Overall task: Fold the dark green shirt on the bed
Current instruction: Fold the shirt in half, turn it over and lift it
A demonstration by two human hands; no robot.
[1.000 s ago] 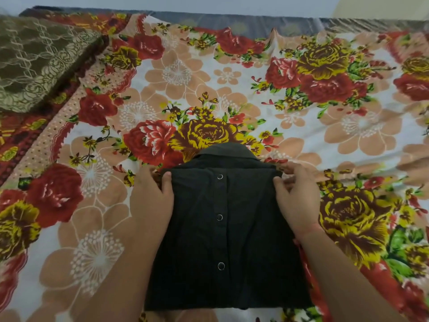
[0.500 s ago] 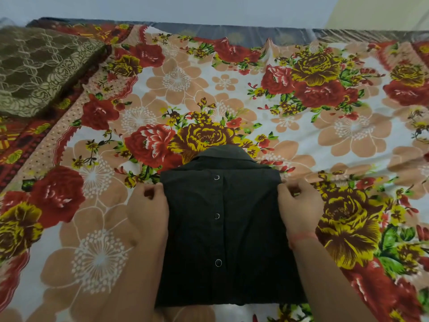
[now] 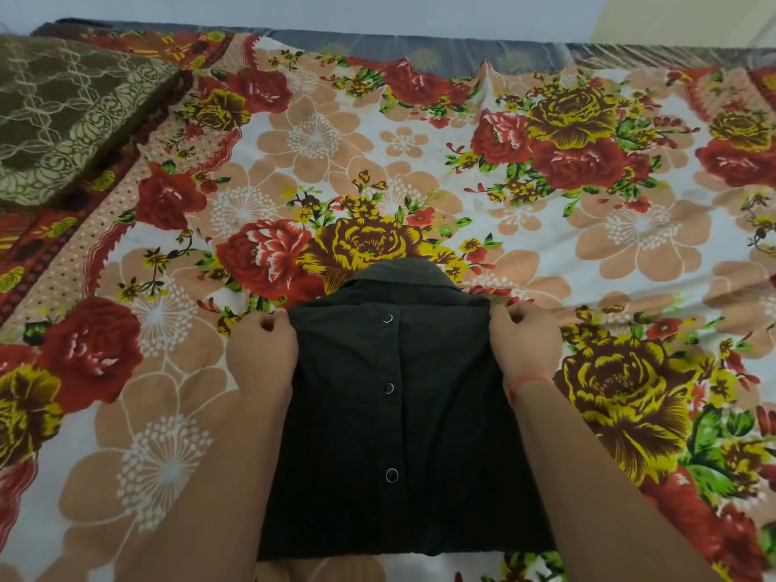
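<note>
The dark green shirt (image 3: 399, 413), almost black here, lies folded into a rectangle on the bed, collar pointing away from me and a row of snap buttons down its middle. My left hand (image 3: 262, 357) is closed on the shirt's upper left edge, fingers curled under the fabric. My right hand (image 3: 523, 344), with a red thread at the wrist, grips the upper right edge the same way. Both forearms run along the shirt's sides and hide its side edges.
A floral bedsheet (image 3: 504, 195) with red and yellow roses covers the bed. An olive patterned pillow (image 3: 63, 115) lies at the far left corner. The grey mattress edge (image 3: 420, 46) meets a pale wall at the back.
Both hands have slid slightly down the shirt's sides, then back near the shoulders, their fingers now curled tighter on the edges. The view has shifted closer; the shirt stays in place.
</note>
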